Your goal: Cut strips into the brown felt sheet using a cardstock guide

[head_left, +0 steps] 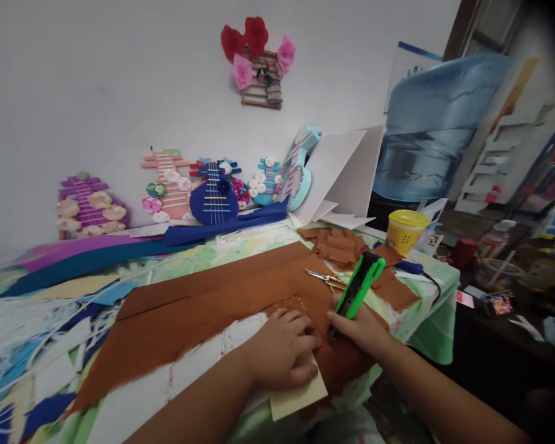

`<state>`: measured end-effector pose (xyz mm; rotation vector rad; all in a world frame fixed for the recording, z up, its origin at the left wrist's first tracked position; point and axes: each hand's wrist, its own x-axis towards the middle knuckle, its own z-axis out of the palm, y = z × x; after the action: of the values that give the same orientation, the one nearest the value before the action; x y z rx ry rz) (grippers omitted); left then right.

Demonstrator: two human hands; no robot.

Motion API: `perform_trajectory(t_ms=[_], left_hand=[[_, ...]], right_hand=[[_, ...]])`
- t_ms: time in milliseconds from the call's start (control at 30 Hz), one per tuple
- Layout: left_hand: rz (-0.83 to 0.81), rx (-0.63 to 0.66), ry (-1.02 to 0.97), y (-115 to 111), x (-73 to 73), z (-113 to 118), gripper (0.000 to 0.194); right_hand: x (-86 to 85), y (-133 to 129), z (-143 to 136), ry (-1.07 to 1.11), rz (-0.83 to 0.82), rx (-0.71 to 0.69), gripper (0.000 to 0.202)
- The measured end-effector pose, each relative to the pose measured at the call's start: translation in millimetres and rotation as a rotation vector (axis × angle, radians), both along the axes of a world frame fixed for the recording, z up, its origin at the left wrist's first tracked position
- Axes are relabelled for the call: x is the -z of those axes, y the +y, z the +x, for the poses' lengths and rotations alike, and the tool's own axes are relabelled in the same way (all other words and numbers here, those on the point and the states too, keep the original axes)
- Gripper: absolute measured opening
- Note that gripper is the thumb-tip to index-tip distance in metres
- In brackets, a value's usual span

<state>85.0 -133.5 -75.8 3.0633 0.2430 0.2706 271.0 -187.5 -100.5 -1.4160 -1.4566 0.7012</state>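
Observation:
My left hand (287,348) lies flat with its fingers spread on a brown sheet (203,290) and on a small pale yellow card (300,398) at the sheet's front edge. To its right, my right hand (358,327) is wrapped round a green and black stapler-like tool (358,287), held tilted with its lower end at the brown sheet. White paper (143,394) shows beside the brown sheet, under my left forearm. Gold-handled scissors (326,279) rest on the brown sheet just behind the tool.
Brown scraps (337,246) and a yellow tub (404,231) are at the back right. Paper and foam strips (41,370) cover the left. Decorated instrument shapes (213,197) lean on the wall. A large water bottle (435,129) stands at the right, beside a dark cluttered table (481,333).

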Motion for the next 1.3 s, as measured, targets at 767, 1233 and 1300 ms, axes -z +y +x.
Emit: perform_trajectory(t_ms=[767, 1233, 1300], left_hand=[[-0.006, -0.005, -0.016, -2, 0.1, -2, 0.031], [-0.046, -0.008, -0.012, -1, 0.5, -2, 0.034], [-0.051, -0.011, -0.008, -1, 0.2, -2, 0.033]], right_hand=[[3.4, 1, -10, -0.084, 0.061, 0.004, 0.024], [1.3, 1, -10, -0.062, 0.041, 0.017, 0.022], [2.2, 1, -9, -0.068, 0.022, 0.026, 0.022]])
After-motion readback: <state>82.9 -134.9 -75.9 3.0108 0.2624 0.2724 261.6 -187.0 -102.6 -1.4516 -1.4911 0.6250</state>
